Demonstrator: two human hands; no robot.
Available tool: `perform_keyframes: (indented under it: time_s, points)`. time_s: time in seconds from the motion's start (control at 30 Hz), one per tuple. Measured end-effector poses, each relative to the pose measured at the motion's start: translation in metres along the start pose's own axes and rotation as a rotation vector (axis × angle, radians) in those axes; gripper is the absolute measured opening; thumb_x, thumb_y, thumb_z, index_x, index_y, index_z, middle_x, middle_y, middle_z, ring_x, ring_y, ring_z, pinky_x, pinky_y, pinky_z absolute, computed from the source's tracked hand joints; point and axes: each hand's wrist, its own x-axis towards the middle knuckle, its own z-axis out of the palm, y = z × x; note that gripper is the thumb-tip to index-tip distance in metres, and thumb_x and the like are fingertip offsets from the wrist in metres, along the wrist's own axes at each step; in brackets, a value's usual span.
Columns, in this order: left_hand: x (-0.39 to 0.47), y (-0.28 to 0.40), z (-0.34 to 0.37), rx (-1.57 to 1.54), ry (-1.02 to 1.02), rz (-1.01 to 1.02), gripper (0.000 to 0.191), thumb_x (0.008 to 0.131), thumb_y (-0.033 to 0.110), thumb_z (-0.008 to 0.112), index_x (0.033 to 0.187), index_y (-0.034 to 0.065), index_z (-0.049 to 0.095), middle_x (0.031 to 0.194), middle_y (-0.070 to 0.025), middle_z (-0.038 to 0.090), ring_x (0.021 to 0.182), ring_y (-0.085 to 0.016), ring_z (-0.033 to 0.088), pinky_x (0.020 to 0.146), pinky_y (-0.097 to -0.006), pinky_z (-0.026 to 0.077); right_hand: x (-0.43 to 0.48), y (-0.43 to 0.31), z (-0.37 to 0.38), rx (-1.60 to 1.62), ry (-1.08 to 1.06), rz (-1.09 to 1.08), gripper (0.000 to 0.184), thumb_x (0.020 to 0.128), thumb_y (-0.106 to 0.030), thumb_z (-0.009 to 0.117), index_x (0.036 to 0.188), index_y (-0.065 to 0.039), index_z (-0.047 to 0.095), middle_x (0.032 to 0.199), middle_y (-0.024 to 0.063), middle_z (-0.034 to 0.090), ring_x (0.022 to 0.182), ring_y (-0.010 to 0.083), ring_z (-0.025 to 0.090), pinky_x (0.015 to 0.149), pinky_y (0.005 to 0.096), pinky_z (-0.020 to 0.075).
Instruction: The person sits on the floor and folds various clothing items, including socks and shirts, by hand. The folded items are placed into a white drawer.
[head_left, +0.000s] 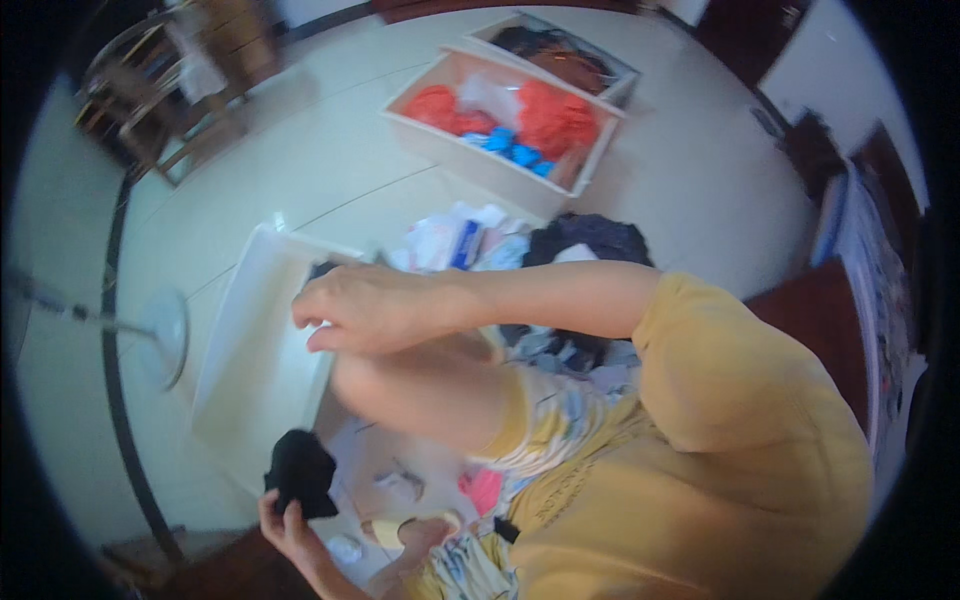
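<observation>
My left hand (289, 525) is at the lower left, its fingers gripping a bunched black cloth item (301, 472) by its lower edge. Above the near rim of a white drawer or box (255, 330) is my right hand (367, 307), its fingers bent and the thumb apart, with nothing visible between them. A small dark item (322, 268) shows just behind that hand; whether the two touch is unclear. The visible interior of the white box looks bare. Beyond my right forearm lies a pile of light clothes (442, 236) beside dark clothes (592, 236).
A box (480, 180) with red and blue items stands on the tiled floor, another box (619, 90) of dark items behind it. A round stand base (165, 337) is at left, a wooden chair (165, 127) at upper left. Pink cloth (480, 489) lies near my legs.
</observation>
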Motion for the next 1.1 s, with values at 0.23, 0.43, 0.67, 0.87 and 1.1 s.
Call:
perform_keyframes:
  time_s: [0.23, 0.43, 0.67, 0.87, 1.1]
  points:
    - [-0.01, 0.032, 0.003, -0.059, -0.002, 0.081, 0.018, 0.075, -0.006, 0.06, 0.092, 0.001, 0.057, 0.088, -0.0004, 0.056, 0.08, -0.008, 0.051, 0.073, -0.0206, 0.04, 0.066, -0.05, 0.117, 0.336, -0.604, 0.192, 0.052, 0.082, -0.038, 0.067, 0.11, 0.005, 0.055, 0.097, 0.0176, 0.063, 0.082, 0.0277, 0.063, 0.071, 0.0366, 0.0496]
    - [-0.021, 0.041, -0.011, -0.022, 0.131, 0.155, 0.021, 0.082, 0.004, 0.065, 0.101, -0.0005, 0.059, 0.093, -0.0043, 0.059, 0.085, -0.01, 0.055, 0.076, -0.0222, 0.044, 0.064, -0.063, 0.141, 0.803, -0.752, 0.345, 0.035, 0.083, -0.022, 0.067, 0.11, 0.0, 0.057, 0.091, 0.0061, 0.065, 0.083, 0.0112, 0.059, 0.068, 0.0266, 0.0486]
    - [-0.003, 0.025, -0.019, 0.007, 0.288, 0.207, 0.051, 0.081, -0.011, 0.05, 0.131, -0.0022, 0.044, 0.129, -0.0125, 0.049, 0.115, -0.018, 0.049, 0.099, -0.0291, 0.038, 0.065, -0.031, 0.135, 1.258, -0.469, 0.667, 0.035, 0.088, -0.004, 0.055, 0.123, -0.002, 0.052, 0.11, 0.0047, 0.062, 0.096, 0.0122, 0.061, 0.082, 0.0264, 0.0496]
    - [0.006, 0.025, -0.003, 0.068, 0.186, 0.254, 0.074, 0.074, -0.019, 0.043, 0.144, 0.001, 0.027, 0.143, -0.0135, 0.036, 0.129, -0.021, 0.039, 0.108, -0.0323, 0.028, 0.062, -0.044, 0.116, 1.301, -0.499, 0.538, 0.038, 0.086, 0.002, 0.052, 0.124, 0.0, 0.05, 0.112, 0.0056, 0.061, 0.098, 0.012, 0.06, 0.085, 0.0257, 0.0488]
    - [0.015, 0.032, 0.016, 0.054, 0.161, 0.257, 0.073, 0.076, -0.018, 0.042, 0.144, 0.0013, 0.026, 0.142, -0.0142, 0.036, 0.129, -0.022, 0.039, 0.108, -0.0334, 0.029, 0.058, -0.037, 0.099, 1.255, -0.547, 0.48, 0.055, 0.086, 0.002, 0.052, 0.139, -0.002, 0.038, 0.13, 0.0049, 0.052, 0.117, 0.012, 0.049, 0.101, 0.0278, 0.0385]
